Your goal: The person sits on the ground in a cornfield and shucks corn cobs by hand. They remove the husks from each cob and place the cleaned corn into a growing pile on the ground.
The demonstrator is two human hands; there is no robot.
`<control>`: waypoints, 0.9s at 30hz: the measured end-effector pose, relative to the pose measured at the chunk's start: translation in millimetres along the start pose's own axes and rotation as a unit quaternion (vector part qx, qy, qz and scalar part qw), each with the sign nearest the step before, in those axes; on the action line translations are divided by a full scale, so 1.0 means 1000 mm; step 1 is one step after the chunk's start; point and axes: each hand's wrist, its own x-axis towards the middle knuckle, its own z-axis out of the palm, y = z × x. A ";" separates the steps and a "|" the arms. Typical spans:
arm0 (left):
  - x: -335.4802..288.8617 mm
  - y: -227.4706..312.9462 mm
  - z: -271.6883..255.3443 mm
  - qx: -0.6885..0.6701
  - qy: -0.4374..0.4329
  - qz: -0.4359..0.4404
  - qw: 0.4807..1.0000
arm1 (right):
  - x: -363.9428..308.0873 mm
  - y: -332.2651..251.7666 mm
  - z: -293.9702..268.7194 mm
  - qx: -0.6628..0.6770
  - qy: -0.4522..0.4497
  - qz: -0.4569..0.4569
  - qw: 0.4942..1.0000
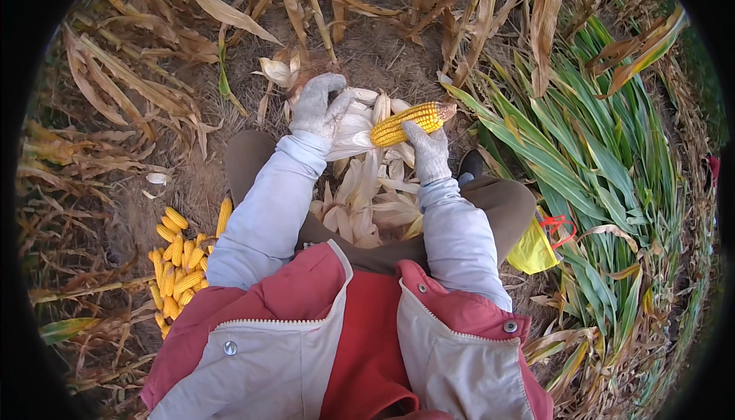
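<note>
My right hand (429, 150), in a pale work glove, is closed around a husked yellow ear of corn (406, 125). The ear lies tilted, its brownish end pointing up and right. To its left is my gloved left hand (318, 106), with thumb and forefinger curved and a gap between them. No ear shows in that hand; its lower fingers are partly hidden. Pale loose husks (352, 133) lie right beside it, and a tuft of reddish-brown silk (308, 75) shows just past its fingers. More dry husks (348, 198) are heaped between my legs.
A pile of husked ears (180, 267) lies on the ground to my left. Green cut stalks and leaves (589, 137) spread along the right. Near my right knee is a yellow bag (534, 248) with red handles. Dry standing stalks (306, 6) line the far side.
</note>
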 end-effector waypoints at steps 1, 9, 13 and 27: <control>-0.006 0.003 0.008 -0.086 -0.055 -0.034 0.994 | 0.000 0.000 0.004 0.013 -0.004 0.011 1.000; -0.031 0.046 0.032 -0.196 -0.195 -0.128 0.952 | -0.020 -0.013 0.027 0.022 0.028 0.047 0.998; -0.033 0.029 0.046 -0.242 -0.170 -0.122 0.947 | -0.019 -0.015 0.028 0.032 0.027 0.037 0.998; -0.013 0.051 0.031 -0.265 -0.132 -0.135 0.946 | -0.024 -0.021 0.037 0.004 -0.038 0.057 0.998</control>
